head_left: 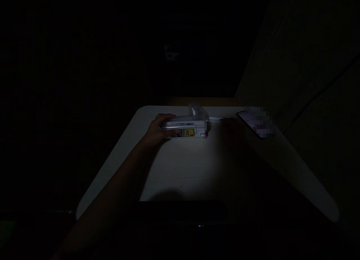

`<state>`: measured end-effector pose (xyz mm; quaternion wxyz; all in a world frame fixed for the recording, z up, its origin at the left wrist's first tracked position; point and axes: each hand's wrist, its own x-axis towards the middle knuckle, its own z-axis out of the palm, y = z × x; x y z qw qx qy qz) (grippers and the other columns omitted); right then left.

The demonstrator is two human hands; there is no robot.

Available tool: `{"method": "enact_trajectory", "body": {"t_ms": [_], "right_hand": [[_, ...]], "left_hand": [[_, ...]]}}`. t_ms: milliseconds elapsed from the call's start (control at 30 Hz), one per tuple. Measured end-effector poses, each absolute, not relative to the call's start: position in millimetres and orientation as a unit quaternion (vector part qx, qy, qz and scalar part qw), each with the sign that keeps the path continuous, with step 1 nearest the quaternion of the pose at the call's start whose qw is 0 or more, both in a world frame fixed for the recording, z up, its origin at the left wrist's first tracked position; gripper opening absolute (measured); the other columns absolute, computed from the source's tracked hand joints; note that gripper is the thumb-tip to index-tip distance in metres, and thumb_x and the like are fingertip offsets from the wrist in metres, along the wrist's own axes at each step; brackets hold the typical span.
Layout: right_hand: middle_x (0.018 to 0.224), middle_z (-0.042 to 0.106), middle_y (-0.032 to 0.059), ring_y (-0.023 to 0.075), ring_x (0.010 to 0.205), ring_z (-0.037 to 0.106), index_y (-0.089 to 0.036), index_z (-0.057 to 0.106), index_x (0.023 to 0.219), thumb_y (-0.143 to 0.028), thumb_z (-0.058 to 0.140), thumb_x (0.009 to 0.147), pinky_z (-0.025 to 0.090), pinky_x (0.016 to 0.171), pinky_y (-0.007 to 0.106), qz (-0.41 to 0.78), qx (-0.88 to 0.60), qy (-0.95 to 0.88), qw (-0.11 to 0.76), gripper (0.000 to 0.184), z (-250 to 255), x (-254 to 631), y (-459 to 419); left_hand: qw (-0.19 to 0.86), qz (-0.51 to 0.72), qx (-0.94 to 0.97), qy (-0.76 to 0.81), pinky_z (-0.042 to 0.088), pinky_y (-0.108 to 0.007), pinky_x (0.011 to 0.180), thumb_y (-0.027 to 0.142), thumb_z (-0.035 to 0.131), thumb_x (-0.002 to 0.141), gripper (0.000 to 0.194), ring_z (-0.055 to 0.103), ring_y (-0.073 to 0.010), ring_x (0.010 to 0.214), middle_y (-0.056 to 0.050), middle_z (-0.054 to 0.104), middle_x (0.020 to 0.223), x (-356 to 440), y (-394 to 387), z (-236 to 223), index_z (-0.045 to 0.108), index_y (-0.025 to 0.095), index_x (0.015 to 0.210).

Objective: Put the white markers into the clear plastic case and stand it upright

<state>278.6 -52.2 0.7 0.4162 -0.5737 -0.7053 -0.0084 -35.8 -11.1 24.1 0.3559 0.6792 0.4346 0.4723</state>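
Note:
A clear plastic case (184,123) with a yellow and dark label (188,133) lies lengthwise on the white table. My left hand (161,129) is wrapped around its left end, thumb along the near side. At the right end a clear flap (194,109) stands up, and a small red part (207,134) shows at the near corner. In deep shadow to the right, my right hand (232,126) is closed on one end of a thin white strip-like piece (214,119). The strip's other end reaches the case's open end; whether it is inside, I cannot tell.
A phone (251,123) with a lit screen, partly pixelated, lies at the table's far right edge. The white table (180,162) has rounded corners. Behind it rises a dark panel (197,65). A cable (323,93) runs along the right wall. The surroundings are very dark.

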Motion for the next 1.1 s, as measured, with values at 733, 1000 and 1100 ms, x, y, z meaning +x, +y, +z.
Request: {"method": "enact_trajectory", "body": {"t_ms": [733,1000,1100], "right_hand": [[0.111,0.063,0.0107,0.0205,0.107,0.065,-0.026,0.074,0.106,-0.057,0.051,0.097,0.057,0.1,0.042,0.1,-0.421,-0.77,0.468,0.04,-13.5,269.1,-46.3],[0.115,0.06,0.0082,0.0187,0.1,0.066,-0.027,0.073,0.102,-0.053,0.054,0.096,0.059,0.096,0.041,0.099,-0.419,-0.771,0.47,0.033,-14.0,266.1,-49.0],[0.112,0.061,0.0081,0.0187,0.095,0.066,-0.025,0.074,0.092,-0.053,0.053,0.096,0.06,0.093,0.042,0.106,-0.423,-0.769,0.467,0.036,-13.3,262.3,-49.3]], "left_hand": [[0.355,0.462,0.694,0.423,0.05,-0.046,0.104,0.033,0.092,0.048,0.061,0.062,-0.0277,0.109,-0.007,0.061,0.112,-26.9,-15.2,27.5,0.073,0.021,0.106],[0.358,0.465,0.69,0.424,0.051,-0.049,0.103,0.033,0.091,0.051,0.056,0.061,-0.0279,0.109,-0.007,0.062,0.115,-26.5,-16.0,28.4,0.073,0.025,0.104],[0.352,0.463,0.693,0.427,0.052,-0.049,0.102,0.033,0.091,0.051,0.055,0.061,-0.028,0.108,-0.007,0.063,0.114,-26.9,-15.1,28.0,0.073,0.026,0.103]]}}
